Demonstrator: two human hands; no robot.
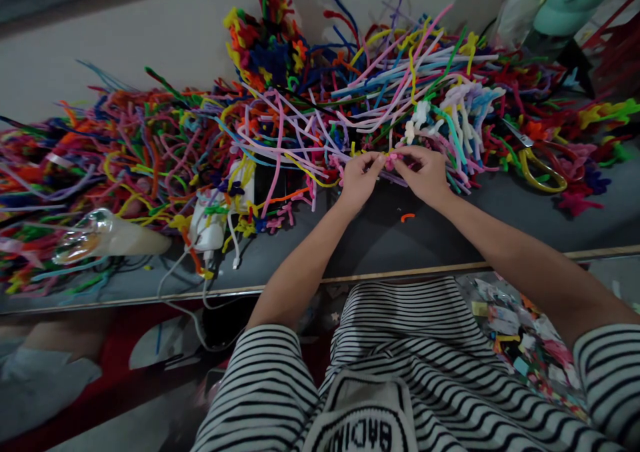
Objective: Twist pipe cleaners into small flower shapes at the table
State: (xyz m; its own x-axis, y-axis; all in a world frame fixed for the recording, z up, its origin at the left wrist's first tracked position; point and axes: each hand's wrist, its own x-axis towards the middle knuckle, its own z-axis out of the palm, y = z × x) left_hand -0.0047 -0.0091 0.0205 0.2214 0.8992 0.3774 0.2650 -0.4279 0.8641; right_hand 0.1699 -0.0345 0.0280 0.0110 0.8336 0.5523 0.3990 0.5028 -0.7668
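Observation:
Between my two hands, just above the dark table, is a small pink pipe-cleaner flower [389,161]. My left hand [361,180] pinches its left side with thumb and index finger. From the other side, the fingertips of my right hand [423,175] close on the same flower. Parts of it are hidden by the fingers. Right behind the hands rises a large heap of coloured pipe cleaners [300,132], with white and pale finished-looking flower pieces [425,115] close to my right hand.
Yellow-handled scissors [537,172] lie at the right. A white power strip [207,222] with cables and a clear plastic cup [115,235] are at the left. A short orange piece [407,217] lies near the table's front edge [400,273]. Scraps [525,332] fill the space below right.

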